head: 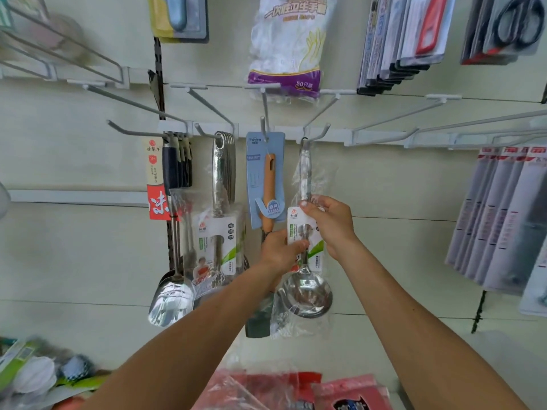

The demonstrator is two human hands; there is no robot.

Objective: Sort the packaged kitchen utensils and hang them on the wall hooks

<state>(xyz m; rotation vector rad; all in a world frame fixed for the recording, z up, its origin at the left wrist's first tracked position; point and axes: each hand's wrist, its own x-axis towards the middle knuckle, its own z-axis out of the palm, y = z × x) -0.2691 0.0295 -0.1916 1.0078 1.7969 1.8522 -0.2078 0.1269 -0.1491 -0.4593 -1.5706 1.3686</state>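
Left grip (281, 251): thumb and fingers pinch the lower part of the ladle's paper label (296, 223) from its left edge.
Right grip (331, 223): clasps the ladle's handle at the label's top edge, thumb in front.
Ladle (307, 294): in a clear bag, upright, bowl down, handle tip at a white hook (318, 133) on the wall rail (337, 135).
Next hook left: orange-handled utensil (268, 179) on a blue card, just beside the ladle.
Rail's left end: steel spatulas (173, 297) hanging.
Above the rail: glove pack (287, 45).

steel ladle (307, 287), clear-wrapped, hanging from hook (315, 134)
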